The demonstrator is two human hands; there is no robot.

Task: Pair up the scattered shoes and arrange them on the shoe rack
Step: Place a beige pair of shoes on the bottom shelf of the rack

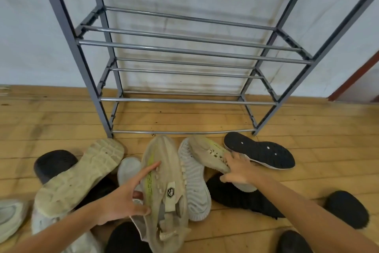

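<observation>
A beige knit sneaker with a yellow-green stripe lies toe-up in the middle of the shoe pile. My left hand grips its left side, thumb low and fingers across the stripe. Its matching beige sneaker lies on its side just to the right, and my right hand closes over its laced part. The grey metal shoe rack with chrome rails stands against the wall right behind the pile, its tiers bare.
On the wooden floor lie an overturned pale-soled shoe, a white ribbed sneaker, an upturned black sole, a black knit shoe and further black shoes. A pale grey shoe lies far left.
</observation>
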